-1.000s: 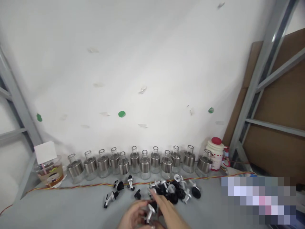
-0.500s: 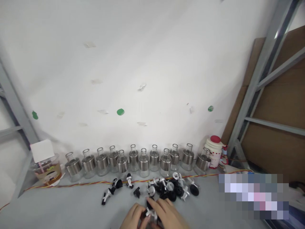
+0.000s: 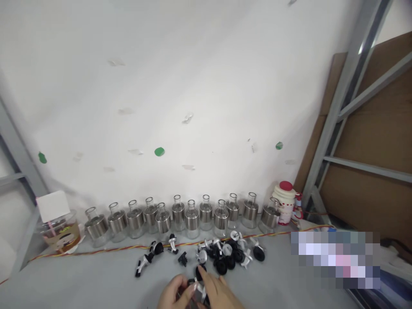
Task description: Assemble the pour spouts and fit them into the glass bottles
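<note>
Both my hands are together at the bottom edge of the head view. Between them is a silver-and-black bottle pourer [image 3: 201, 292], largely covered by my fingers. My left hand [image 3: 175, 294] pinches it from the left. My right hand [image 3: 220, 294] wraps round it from the right, fingers pointing up and left. Just beyond my fingertips lies a pile of similar silver-and-black pourers [image 3: 227, 254], with a round black disc [image 3: 201, 272] partly behind my right fingers. A small black piece [image 3: 183, 259] and several pourers [image 3: 144, 262] lie to the left.
A row of glass bottles [image 3: 192, 219] with metal bands and open necks stands along the wall. A red-and-yellow twisted wire [image 3: 109, 249] runs in front of them. A drink cup [image 3: 62, 236] stands at left, a red-topped cream container [image 3: 285, 204] at right. Metal frame posts flank the table.
The view has shifted slightly, so everything sits a little further left. My hands stay together on the pourer, with small finger movements. The pile looks unchanged.
</note>
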Demonstrator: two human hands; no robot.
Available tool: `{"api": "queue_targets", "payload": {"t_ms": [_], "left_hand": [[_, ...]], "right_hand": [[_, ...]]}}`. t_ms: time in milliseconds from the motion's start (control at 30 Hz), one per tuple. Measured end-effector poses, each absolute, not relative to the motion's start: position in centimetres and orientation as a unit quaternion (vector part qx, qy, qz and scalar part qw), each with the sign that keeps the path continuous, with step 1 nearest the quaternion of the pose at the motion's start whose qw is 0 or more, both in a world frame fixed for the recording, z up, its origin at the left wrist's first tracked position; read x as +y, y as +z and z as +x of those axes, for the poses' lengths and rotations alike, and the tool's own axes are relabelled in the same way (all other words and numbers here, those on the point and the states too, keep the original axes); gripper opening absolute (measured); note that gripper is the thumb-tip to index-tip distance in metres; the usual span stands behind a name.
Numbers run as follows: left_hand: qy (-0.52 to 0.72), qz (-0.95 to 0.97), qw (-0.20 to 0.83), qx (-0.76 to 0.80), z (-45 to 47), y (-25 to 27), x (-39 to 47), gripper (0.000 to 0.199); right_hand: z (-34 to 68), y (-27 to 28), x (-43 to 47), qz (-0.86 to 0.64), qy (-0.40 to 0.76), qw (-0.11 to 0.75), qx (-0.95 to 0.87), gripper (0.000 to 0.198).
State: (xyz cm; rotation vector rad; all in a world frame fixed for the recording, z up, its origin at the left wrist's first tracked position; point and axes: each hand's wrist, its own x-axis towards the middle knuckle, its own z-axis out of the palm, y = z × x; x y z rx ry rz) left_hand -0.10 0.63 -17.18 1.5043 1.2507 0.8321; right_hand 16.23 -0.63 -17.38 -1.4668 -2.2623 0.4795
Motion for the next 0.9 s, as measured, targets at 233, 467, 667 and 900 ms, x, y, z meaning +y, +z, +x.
{"api": "queue_targets", "payload": {"t_ms": [233,467,667,900], "left_hand": [[0.378,0.575,0.534,0.49,1.6,-16.6,0.4,0.052],[0.385,0.615,0.481,0.492,3.4,-14.4,0.9,0.046],[0.35,0.79,0.211,0.458,4.8,-13.2,2.2,0.022],[0.345,0.807,0.158,0.453,6.1,-12.4,2.3,0.027]], "right_hand": [[17.6,-13.2,-1.2,-0.508,0.191,0.163,-0.824,0.063],[21.1,-12.4,1.2,-0.632,0.038,0.276,-0.724,0.035],[22.8,-13.2,2.3,-0.54,0.041,0.372,-0.754,0.04],[21.1,-13.6,1.2,-0.522,0.039,0.337,-0.783,0.043]]}}
